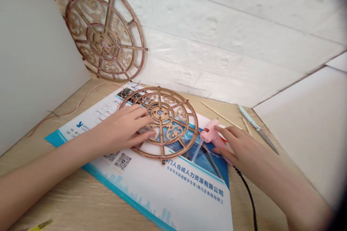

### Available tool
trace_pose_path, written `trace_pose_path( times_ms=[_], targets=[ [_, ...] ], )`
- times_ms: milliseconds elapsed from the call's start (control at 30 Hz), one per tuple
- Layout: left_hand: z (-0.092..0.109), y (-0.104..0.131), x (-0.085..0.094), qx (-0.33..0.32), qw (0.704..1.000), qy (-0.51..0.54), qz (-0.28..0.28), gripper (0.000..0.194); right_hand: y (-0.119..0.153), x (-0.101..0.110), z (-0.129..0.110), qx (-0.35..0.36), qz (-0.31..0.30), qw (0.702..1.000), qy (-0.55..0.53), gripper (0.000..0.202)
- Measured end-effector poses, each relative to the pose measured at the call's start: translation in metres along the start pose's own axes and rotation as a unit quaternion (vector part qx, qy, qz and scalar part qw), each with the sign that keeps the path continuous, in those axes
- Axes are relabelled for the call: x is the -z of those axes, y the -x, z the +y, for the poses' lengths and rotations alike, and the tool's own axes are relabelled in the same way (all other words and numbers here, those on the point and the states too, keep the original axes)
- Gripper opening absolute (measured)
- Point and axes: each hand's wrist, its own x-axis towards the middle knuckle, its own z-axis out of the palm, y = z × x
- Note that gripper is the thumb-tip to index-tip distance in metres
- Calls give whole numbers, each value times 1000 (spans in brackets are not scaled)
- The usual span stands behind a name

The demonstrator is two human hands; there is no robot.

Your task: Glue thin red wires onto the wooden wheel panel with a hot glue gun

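Observation:
My left hand (132, 124) lies over the left side of a round bronze-coloured openwork frame (162, 131), its fingers stretched out and apart. Thin reddish wires run along the ribs of this frame, which rests on a printed sheet (162, 184). At the frame's right edge is a pink hot glue gun (213, 133). From it a translucent glue stick (197, 151) slants down over the sheet. My right hand (233, 142) is closed around the glue gun's handle, thumb below and fingers above; part of the handle is hidden under the palm.
A second, similar wired round frame (110, 11) leans against the white back wall (217, 36). Loose wires (81, 103) trail at left. Near the right wall lie a wooden stick (219, 114) and a knife with a light-blue handle (249, 117). A black cord (249, 191) runs toward the front edge.

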Motion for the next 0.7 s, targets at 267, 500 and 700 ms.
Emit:
trace_pose_path(
  times_ms=[267, 500, 700],
  targets=[
    [1, -1, 1, 25, 999, 20, 8, 32, -21, 32, -30, 119, 106, 981, -113, 31],
    [0, -4, 5, 96, 993, 53, 48, 32, -74, 39, -67, 169, 14, 979, -117, 27],
    [-12, -6, 7, 173, 980, 61, 81, 31, -131, 42, -81, 165, -17, 978, -123, 23]
  ],
)
